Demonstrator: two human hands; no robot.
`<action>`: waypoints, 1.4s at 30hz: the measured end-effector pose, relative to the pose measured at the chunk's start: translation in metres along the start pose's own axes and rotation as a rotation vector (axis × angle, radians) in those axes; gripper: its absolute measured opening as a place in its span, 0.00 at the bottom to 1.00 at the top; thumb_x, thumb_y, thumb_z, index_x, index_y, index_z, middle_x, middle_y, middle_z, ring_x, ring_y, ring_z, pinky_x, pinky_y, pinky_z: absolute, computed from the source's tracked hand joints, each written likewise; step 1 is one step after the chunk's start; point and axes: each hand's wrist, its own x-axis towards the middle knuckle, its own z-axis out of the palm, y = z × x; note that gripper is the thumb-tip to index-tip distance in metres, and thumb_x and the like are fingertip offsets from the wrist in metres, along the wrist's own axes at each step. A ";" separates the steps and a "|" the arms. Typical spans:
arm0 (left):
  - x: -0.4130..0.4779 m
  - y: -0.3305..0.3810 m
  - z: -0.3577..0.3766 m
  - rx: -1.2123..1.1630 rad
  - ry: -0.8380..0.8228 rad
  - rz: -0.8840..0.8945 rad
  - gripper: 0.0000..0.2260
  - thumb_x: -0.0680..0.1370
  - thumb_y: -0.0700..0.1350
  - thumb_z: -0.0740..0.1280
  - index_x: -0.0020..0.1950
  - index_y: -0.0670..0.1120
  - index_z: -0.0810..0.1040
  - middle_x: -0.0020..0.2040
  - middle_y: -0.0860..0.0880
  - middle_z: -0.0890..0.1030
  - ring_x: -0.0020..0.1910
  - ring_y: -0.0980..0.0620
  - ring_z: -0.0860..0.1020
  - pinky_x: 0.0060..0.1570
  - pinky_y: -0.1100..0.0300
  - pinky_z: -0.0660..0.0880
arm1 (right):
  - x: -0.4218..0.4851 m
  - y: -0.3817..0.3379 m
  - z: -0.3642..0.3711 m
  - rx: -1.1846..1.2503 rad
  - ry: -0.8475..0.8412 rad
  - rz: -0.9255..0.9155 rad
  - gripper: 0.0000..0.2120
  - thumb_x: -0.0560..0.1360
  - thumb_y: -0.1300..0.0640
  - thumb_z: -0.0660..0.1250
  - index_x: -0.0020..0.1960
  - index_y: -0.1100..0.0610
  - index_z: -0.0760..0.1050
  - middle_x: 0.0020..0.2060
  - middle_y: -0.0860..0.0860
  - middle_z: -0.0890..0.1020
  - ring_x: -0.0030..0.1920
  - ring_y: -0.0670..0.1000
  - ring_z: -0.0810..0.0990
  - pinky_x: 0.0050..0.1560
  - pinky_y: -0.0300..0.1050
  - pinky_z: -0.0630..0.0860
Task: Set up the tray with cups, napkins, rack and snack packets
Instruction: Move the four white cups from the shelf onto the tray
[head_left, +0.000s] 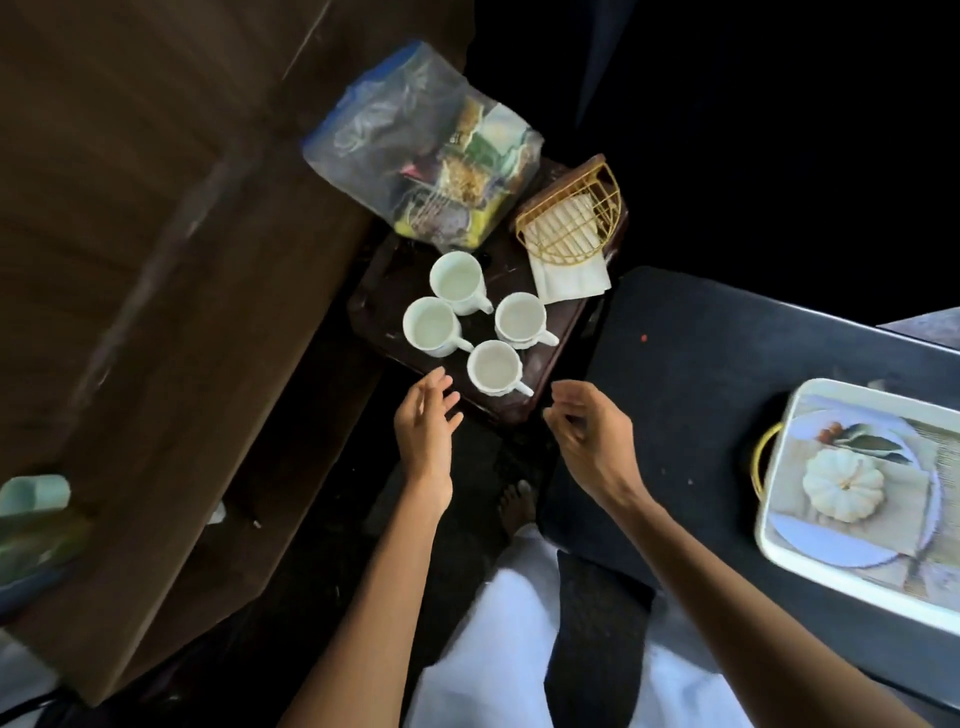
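Observation:
Several white cups (496, 368) stand upright on a small dark stool (545, 364). Behind them lies a clear plastic bag of snack packets (431, 156). A gold wire rack (571, 218) holding white napkins (571, 275) sits at the stool's back right. A white tray (779, 540) with a pumpkin print and a gold handle rests on the black table at the right. My left hand (426, 426) hovers open just left of the nearest cup. My right hand (592, 436) is open with curled fingers, just right of that cup. Neither hand touches anything.
A brown wooden cabinet (156, 260) fills the left side. The black table (701, 364) runs along the right of the stool. My white clothing (493, 649) and a bare foot (517, 504) are below. A pale green cup (34, 493) is at the far left edge.

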 end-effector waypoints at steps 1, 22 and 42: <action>0.003 0.000 0.000 0.018 -0.028 0.002 0.11 0.85 0.47 0.60 0.63 0.48 0.79 0.62 0.47 0.81 0.60 0.49 0.81 0.58 0.54 0.78 | 0.005 -0.002 0.010 -0.004 -0.006 0.009 0.13 0.77 0.62 0.71 0.60 0.59 0.77 0.56 0.52 0.81 0.52 0.46 0.81 0.44 0.24 0.76; -0.018 -0.015 0.016 0.161 -0.227 0.059 0.15 0.86 0.44 0.58 0.69 0.44 0.77 0.65 0.45 0.81 0.63 0.48 0.80 0.64 0.49 0.78 | -0.013 0.020 0.006 0.024 0.101 0.088 0.09 0.74 0.61 0.74 0.44 0.48 0.79 0.40 0.40 0.84 0.42 0.36 0.83 0.40 0.26 0.75; -0.189 -0.178 0.219 0.294 -0.503 -0.044 0.13 0.85 0.45 0.60 0.62 0.44 0.82 0.62 0.44 0.82 0.58 0.52 0.83 0.60 0.53 0.81 | -0.106 0.194 -0.248 -0.272 0.218 0.133 0.03 0.76 0.60 0.72 0.50 0.57 0.80 0.42 0.44 0.83 0.44 0.46 0.83 0.48 0.36 0.78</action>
